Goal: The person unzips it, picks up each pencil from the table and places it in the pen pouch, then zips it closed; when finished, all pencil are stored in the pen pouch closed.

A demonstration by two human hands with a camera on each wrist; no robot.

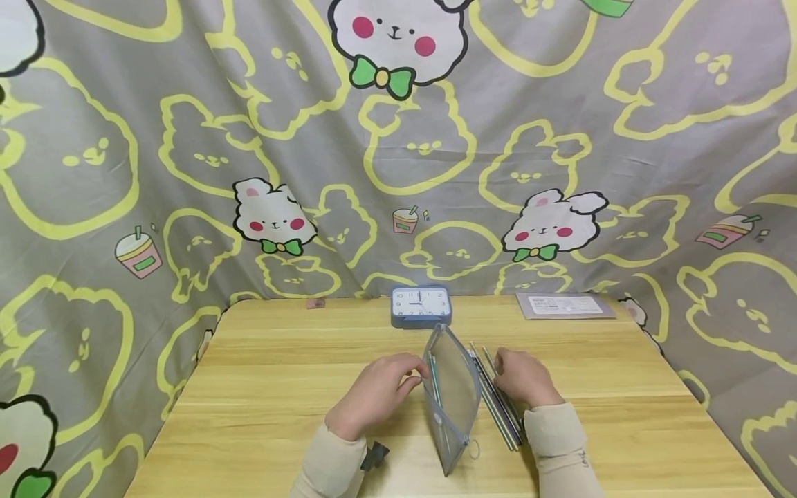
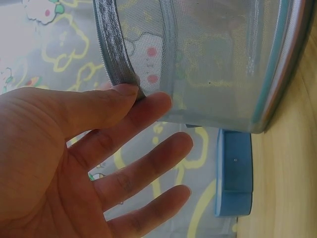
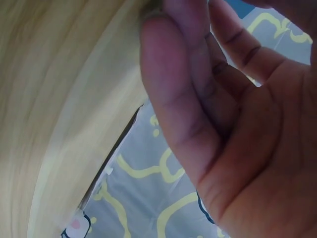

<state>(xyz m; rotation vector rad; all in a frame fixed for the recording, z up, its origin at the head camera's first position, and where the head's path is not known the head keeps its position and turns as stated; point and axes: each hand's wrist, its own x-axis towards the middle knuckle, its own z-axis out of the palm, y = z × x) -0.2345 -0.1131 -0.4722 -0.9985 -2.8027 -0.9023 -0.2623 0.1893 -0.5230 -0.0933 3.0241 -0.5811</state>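
A grey mesh zip pouch (image 1: 450, 401) stands upright on the table with its mouth gaping. A few pencils, one teal pencil (image 1: 434, 380) among them, are inside it. My left hand (image 1: 381, 391) pinches the pouch's zipper edge (image 2: 119, 54) between thumb and index finger; the other fingers are spread. Right of the pouch lies a bunch of pencils (image 1: 496, 401). My right hand (image 1: 528, 377) is over their far part, fingers bent down beside the outermost pencil. The right wrist view shows bent fingers (image 3: 166, 64), but the fingertips' contact with any pencil is hidden.
A blue alarm clock (image 1: 420, 306) stands just behind the pouch. At the back right lies a grey packet with a white label (image 1: 563, 306), at the back left a small pinkish piece (image 1: 315, 303). A black object (image 1: 375, 456) is beside my left sleeve. A patterned curtain (image 1: 423, 159) borders the table.
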